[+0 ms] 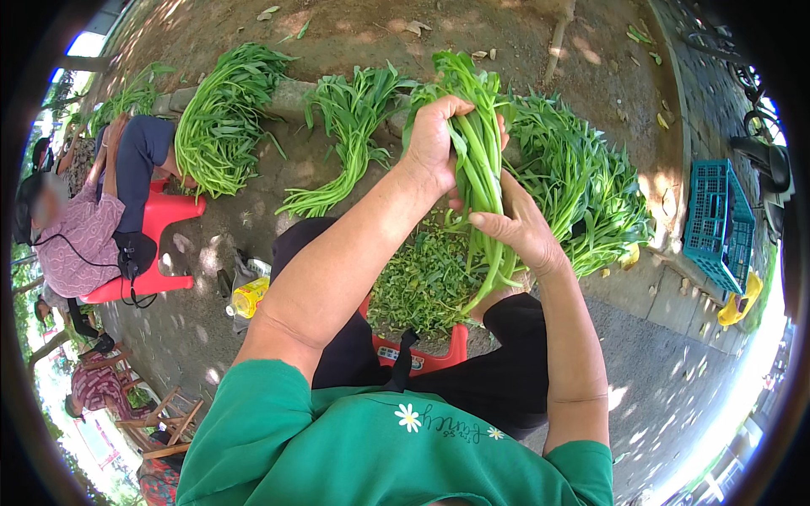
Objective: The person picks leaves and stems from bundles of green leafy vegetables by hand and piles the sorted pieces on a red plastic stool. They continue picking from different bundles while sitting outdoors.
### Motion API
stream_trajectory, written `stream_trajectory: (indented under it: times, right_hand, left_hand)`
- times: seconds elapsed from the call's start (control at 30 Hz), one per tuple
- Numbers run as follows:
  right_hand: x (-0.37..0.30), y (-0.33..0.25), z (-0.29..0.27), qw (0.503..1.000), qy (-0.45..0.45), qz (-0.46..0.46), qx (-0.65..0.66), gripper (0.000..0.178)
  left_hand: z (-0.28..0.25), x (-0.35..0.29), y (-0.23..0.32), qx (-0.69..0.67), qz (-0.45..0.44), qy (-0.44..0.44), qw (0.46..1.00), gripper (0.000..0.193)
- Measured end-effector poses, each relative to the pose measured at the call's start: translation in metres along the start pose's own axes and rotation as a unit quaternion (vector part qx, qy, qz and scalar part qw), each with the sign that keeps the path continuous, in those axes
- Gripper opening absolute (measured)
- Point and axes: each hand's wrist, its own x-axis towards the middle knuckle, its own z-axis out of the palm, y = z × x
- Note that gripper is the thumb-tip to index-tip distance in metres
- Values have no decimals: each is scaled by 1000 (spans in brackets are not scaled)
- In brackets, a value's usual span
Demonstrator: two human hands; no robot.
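Note:
A bunch of water spinach [479, 156] is held up in front of me, leaves at the far end and pale green stems hanging toward me. My left hand [434, 145] is closed round its upper part, below the leaves. Lower down, my right hand [527, 226] curls behind the stems with its thumb out at the side; most of its fingers are hidden. Beneath the bunch, a heap of loose, short leaves and trimmings [422, 282] lies between my legs. To the right spreads a big pile of water spinach [582, 181]; a smaller bunch [350, 126] lies to the left.
Another large bunch [228, 118] lies farther left, near a person [84, 219] on a red stool [160, 244]. Close to my left leg is a yellow-labelled bottle [247, 297]. A teal plastic crate [719, 223] stands at right by a kerb. A red stool edge [439, 354] shows below me.

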Motion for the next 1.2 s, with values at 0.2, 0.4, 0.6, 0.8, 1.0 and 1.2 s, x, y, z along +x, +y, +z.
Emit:
stream_trajectory:
  times: [0.2,0.4,0.6,0.8,1.0,1.2]
  right_hand:
    - [1,5,6,1000,20,7,12,64]
    - [0,6,10,996,92,2,-20,46]
    - [1,2,-4,980,185,4,-77,41]
    - [0,-5,-11,929,253,12,-269,48]
    - [-3,7,-15,856,228,80,-457,65]
    - [-1,3,-13,871,228,67,-429,62]
  left_hand:
    - [-1,2,-5,-11,-1,-85,996,38]
    - [5,-5,3,241,56,-67,967,41]
    - [-17,-16,-12,208,20,55,976,87]
    - [-4,-26,-40,312,14,-61,948,63]
    - [-2,-11,-38,361,43,-38,931,36]
    - [-9,-16,-29,247,18,-68,966,25]
